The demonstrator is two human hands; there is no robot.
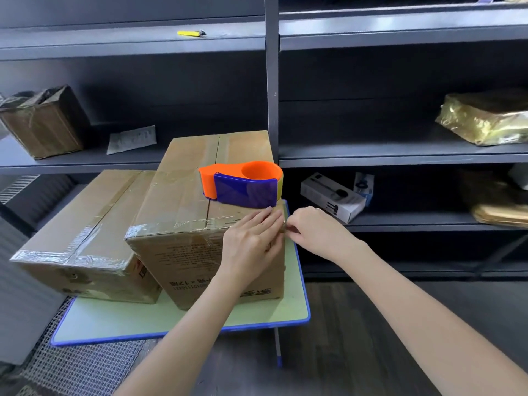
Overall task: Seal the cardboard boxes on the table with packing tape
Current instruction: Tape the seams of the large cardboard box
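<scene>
Two cardboard boxes stand on a small green table (257,318) with a blue rim. The taller box (183,201) is in the middle, with clear tape along its top seam and near edge. An orange and blue tape dispenser (243,184) lies on its top, near the right edge. My left hand (251,238) rests flat with straight fingers on the box's near right corner. My right hand (311,230) is at the same corner, its fingers curled and pinching the tape end there. The lower box (85,224) lies to the left, taped over its top and front edge.
Dark metal shelving fills the back. It carries a wrapped carton (43,121) at left, a gold-wrapped parcel (485,118) at right, a white product box (331,198), a paper slip (131,138) and a yellow knife (190,33). A shelf upright (271,81) stands behind the tall box. Wire mesh (85,364) lies at lower left.
</scene>
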